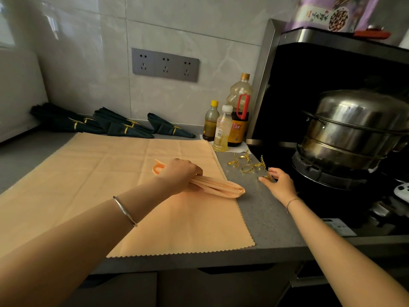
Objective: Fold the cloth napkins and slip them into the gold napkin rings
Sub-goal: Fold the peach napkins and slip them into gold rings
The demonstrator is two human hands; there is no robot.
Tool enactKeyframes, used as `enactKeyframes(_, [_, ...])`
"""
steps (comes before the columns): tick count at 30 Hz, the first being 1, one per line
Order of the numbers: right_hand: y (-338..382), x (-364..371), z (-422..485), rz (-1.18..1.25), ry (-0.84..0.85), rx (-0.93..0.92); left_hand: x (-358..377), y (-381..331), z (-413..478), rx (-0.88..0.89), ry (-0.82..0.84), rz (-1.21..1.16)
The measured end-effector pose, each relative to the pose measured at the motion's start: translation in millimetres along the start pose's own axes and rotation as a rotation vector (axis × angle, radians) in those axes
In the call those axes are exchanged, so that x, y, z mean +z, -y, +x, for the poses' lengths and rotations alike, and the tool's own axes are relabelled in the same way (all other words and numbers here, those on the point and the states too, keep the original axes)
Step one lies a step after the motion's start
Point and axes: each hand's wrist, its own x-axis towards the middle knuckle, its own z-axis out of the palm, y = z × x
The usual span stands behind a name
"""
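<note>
Your left hand (180, 173) curls tight round the folded peach napkin (221, 187), whose pleated end points right over the edge of the flat peach cloth (110, 185) beneath. Your right hand (280, 185) pinches one gold napkin ring (267, 177) between thumb and fingers on the grey countertop (261, 207), near the napkin's tip. More gold rings (247, 167) lie just behind it. Dark green napkins (115, 126), each in a ring, sit along the wall. A steel steamer pot (354, 127) stands at the right.

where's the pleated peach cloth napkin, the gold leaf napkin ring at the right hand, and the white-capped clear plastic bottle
pleated peach cloth napkin (234, 190): head view, its rounded end
gold leaf napkin ring (267, 177): head view, its exposed gold part
white-capped clear plastic bottle (219, 131): head view, its label
</note>
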Motion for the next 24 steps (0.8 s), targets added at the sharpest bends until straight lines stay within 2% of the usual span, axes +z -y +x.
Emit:
enactKeyframes(3, [-1.1, 0.7, -3.3, -0.017, 0.005, -0.028, -2.1, 3.6, -3.2, -0.023, 0.001, 0.022])
enactKeyframes(6, [10.0, 0.0, -19.6, -0.060, 0.024, -0.149, -2.8, 11.2, -9.3, -0.044, -0.001, 0.044])
enactKeyframes(10, [50.2, -0.6, -49.7, -0.188, 0.289, -0.348, -4.1, 21.7, -16.1, -0.085, 0.001, 0.059])
enactKeyframes(12, [68.0, 2.8, -60.5, -0.220, 0.362, -0.408, -4.9, 22.9, -18.7, -0.085, 0.007, 0.065])
enactKeyframes(24, [125.8, 48.5, -89.4, -0.101, 0.491, -0.570, -8.8, 12.1, -33.3, -0.072, 0.034, 0.123])
